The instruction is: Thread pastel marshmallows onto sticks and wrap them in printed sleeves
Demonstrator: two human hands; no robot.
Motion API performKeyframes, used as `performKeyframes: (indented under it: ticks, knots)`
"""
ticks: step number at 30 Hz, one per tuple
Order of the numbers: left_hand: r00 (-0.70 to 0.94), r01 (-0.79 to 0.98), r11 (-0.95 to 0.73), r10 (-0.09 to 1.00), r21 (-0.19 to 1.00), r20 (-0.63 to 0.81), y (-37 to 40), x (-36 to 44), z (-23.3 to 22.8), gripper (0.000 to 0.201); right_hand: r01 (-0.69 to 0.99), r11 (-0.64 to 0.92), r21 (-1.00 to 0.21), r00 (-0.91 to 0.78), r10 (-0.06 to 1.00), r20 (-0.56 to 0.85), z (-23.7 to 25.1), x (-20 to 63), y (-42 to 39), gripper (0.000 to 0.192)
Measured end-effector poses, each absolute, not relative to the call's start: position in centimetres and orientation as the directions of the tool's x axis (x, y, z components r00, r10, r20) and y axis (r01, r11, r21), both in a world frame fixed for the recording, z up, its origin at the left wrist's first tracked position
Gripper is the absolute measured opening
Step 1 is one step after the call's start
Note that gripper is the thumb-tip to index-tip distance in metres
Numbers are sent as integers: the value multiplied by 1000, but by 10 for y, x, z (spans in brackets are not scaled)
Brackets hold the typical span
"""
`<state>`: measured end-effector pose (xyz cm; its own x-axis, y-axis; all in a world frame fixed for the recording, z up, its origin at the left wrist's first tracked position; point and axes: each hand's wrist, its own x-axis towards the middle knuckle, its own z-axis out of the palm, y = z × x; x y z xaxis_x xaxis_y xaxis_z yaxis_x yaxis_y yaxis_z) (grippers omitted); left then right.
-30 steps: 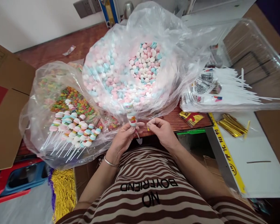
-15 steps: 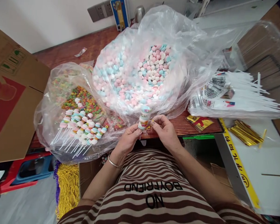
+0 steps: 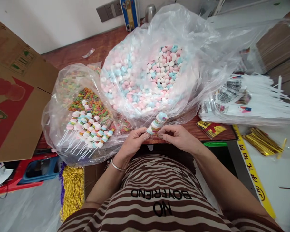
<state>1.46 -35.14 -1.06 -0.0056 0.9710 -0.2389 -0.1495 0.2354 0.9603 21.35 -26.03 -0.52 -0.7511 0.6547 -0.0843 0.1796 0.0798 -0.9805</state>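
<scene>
My left hand (image 3: 134, 141) is closed round the lower end of a marshmallow skewer (image 3: 157, 123), a tilted stack of pastel marshmallows in a clear printed wrapper. Beside its base, my right hand (image 3: 176, 137) pinches a gold twist tie, mostly hidden by the fingertips. To the left, several finished-looking marshmallow skewers (image 3: 88, 130) with white sticks lie on a clear bag of colourful ring-shaped gummies (image 3: 87, 101). Behind my hands rests a large clear bag of loose pink, white and blue marshmallows (image 3: 165, 66).
White sticks and printed wrappers (image 3: 251, 96) lie in a plastic bag at the right. A packet of gold ties (image 3: 211, 128) sits at the table edge, and loose gold twist ties (image 3: 263, 141) lie farther right. A cardboard box (image 3: 16, 96) stands at the left.
The skewer has tipped from upright towards the right. My right hand has turned flatter, and its fingertips have moved in close to the skewer's base. The view has shifted slightly.
</scene>
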Motion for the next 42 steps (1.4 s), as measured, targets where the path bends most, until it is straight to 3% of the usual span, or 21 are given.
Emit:
performKeyframes:
  ticks: [4, 9, 13, 16, 22, 28, 36, 39, 42]
  knots:
    - [5, -127, 228, 973, 965, -229, -349, 15, -7, 32, 200, -5, -980, -788, 593, -163, -6, 217, -262, 21]
    - [-202, 138, 203, 964, 969, -173, -342, 15, -4, 23, 134, 51, -990, -696, 716, -57, 4, 217, -278, 20]
    - [-269, 508, 80, 960, 857, 70, -338, 22, 3, 16, 42, 13, -999, -541, 841, -12, 6, 192, -294, 27]
    - [-223, 663, -16, 950, 749, 219, -339, 30, 9, 19, 24, 12, -1000, -402, 916, 2, -1, 173, -297, 31]
    - [-228, 699, -10, 945, 715, 236, -342, 36, 7, 23, 64, 73, -995, -291, 955, 51, -9, 163, -301, 31]
    - [-357, 653, 81, 910, 753, 212, -346, 39, -3, 48, 179, 188, -966, -235, 961, 144, -11, 160, -305, 24]
    - [-67, 881, -139, 909, 452, 411, -354, 34, -17, 42, 221, 172, -960, -240, 964, 118, -14, 160, -300, 28]
    - [-58, 899, -150, 890, 411, 452, -354, 33, -18, 40, 207, 163, -965, -203, 972, 120, -14, 160, -301, 29]
    - [-79, 899, -141, 880, 416, 468, -353, 34, -19, 41, 289, 280, -915, -138, 958, 250, -14, 161, -302, 29]
